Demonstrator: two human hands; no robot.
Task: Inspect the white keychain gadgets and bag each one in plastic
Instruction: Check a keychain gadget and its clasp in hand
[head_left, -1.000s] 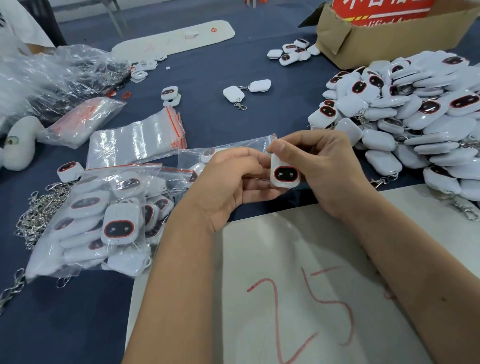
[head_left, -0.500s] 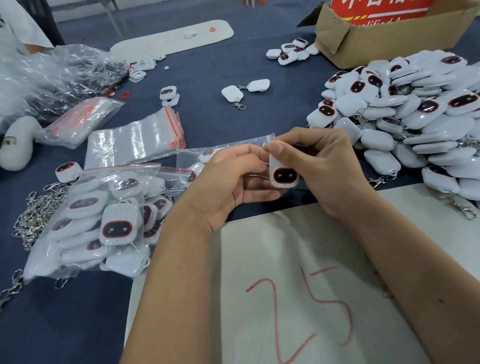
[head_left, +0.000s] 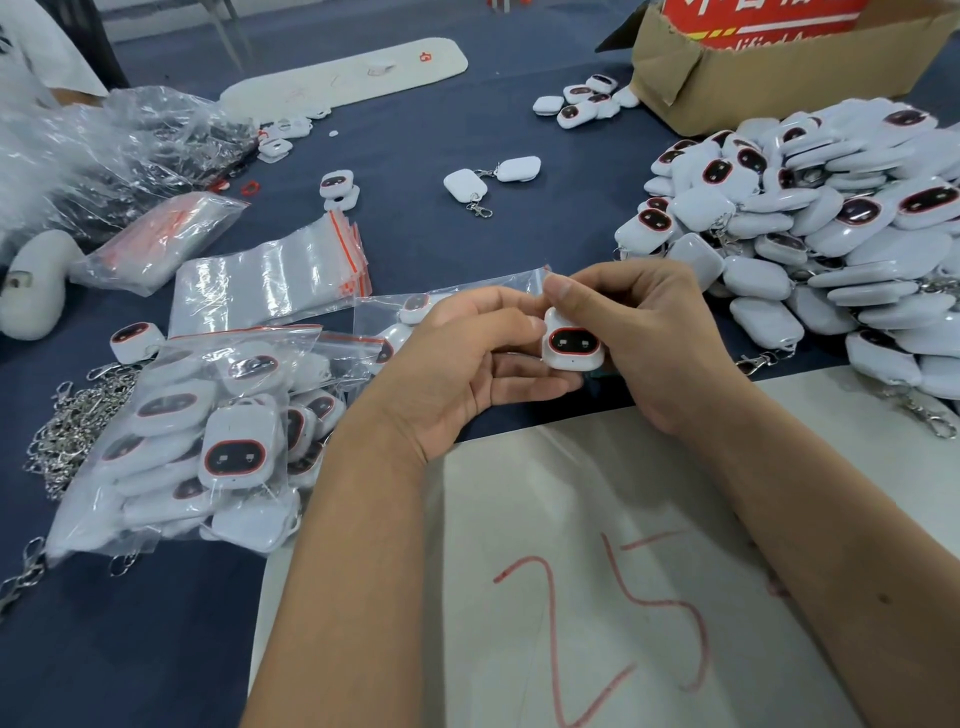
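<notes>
White gadget (head_left: 571, 345), red-ringed black face; navy tablecloth (head_left: 415, 218).

1. The gadget (head_left: 571, 345) is showing smooth white plastic with a glossy dark face.
2. The bags (head_left: 270, 278) are looking clear, shiny and crinkled.
3. The chains (head_left: 72, 426) are glinting like bright metal.
4. The surface (head_left: 415, 223) is wearing matt blue cloth.
5. The box (head_left: 769, 73) is showing rough brown cardboard.
</notes>
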